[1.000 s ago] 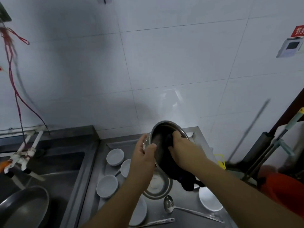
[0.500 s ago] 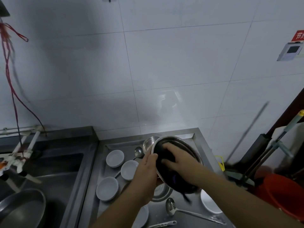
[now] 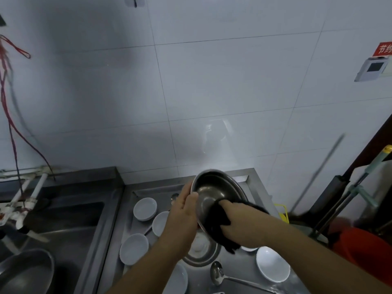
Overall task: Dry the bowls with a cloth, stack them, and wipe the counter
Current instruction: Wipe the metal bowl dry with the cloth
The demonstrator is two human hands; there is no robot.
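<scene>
My left hand (image 3: 182, 217) grips the left rim of a steel bowl (image 3: 212, 189), held tilted above the steel counter (image 3: 252, 179) with its inside facing me. My right hand (image 3: 244, 225) presses a dark cloth (image 3: 218, 223) into the lower part of that bowl; a cloth end hangs below the rim. Several white bowls lie on the counter: one (image 3: 145, 209) at the back left, one (image 3: 160, 222) beside it, one (image 3: 133, 249) nearer, one (image 3: 272, 266) at the front right. Another steel bowl (image 3: 201, 251) sits under my hands.
A steel ladle (image 3: 216, 272) lies at the counter's front. The sink basin (image 3: 63, 221) on the left holds a large steel pan (image 3: 25, 270). White pipes (image 3: 27, 198) and red cords (image 3: 8, 115) hang at the far left. An orange bucket (image 3: 364, 251) and mop handles (image 3: 347, 196) stand at the right.
The cloth and my right hand slid from the upper part of the bowl down to its lower right side, baring the shiny upper inside. My left hand keeps its hold on the rim.
</scene>
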